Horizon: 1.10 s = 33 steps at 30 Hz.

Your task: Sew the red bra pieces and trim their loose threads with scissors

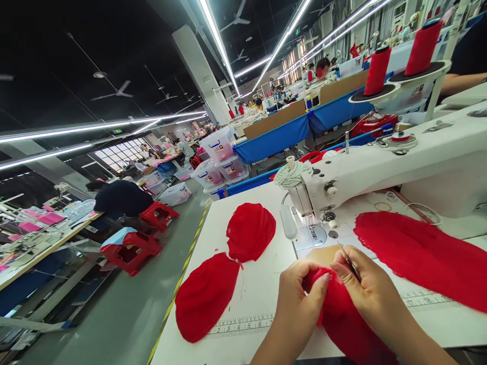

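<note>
My left hand [300, 299] pinches the edge of a red fabric piece [344, 322] that lies at the front of the white sewing table [258, 284]. My right hand [363, 286] is closed on a thin metal tool [349, 261], perhaps tweezers or snips, whose tip points toward the needle. It also touches the same fabric. Just beyond my hands stands the white sewing machine [399, 162], its presser foot [312, 233] close by. Two red cup-shaped pieces lie to the left, one nearer [205, 296] and one farther [250, 230]. A large red fabric piece [422, 256] lies on the right.
Two red thread cones [399, 58] stand on the machine's rack, and a white thread spool [291, 175] sits on its head. A grey aisle [144, 304] with a yellow line runs on the left, with red stools [131, 248], plastic bins [218, 159] and seated workers at other tables.
</note>
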Tool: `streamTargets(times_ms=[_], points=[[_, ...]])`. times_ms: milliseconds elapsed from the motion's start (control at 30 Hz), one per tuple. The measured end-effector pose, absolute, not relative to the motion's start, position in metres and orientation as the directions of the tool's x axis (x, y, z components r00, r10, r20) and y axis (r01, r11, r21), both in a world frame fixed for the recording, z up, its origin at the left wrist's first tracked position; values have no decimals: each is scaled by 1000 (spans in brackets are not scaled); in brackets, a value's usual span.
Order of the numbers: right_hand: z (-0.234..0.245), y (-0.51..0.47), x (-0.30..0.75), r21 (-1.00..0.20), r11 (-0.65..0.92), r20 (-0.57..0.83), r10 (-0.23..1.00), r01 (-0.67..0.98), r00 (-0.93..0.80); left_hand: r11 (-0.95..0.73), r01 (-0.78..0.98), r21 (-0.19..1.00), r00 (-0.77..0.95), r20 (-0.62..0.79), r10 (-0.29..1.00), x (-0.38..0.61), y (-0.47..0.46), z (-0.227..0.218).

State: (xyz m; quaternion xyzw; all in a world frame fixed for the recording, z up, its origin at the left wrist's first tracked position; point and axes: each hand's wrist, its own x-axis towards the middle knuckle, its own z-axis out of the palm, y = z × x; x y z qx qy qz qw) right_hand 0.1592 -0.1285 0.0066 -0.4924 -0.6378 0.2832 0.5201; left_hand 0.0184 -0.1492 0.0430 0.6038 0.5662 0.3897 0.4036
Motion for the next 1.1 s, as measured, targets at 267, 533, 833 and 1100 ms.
streamTargets(times_ms=[267,533,833,1100], points=[[2,-125,168,-762,369,585,746,532,319,15,341,940,30,-27,999,18,-147,46],[30,-139,181,-947,310,289,937,88,-196,-18,263,965,85,-4,996,12,-146,44],[14,-127,166,-990,123,118,990,70,-72,-134,484,865,-63,187,980,0,-149,36],[-1,-123,177,-984,157,164,982,90,88,-114,855,506,-87,357,930,-19,-147,31]])
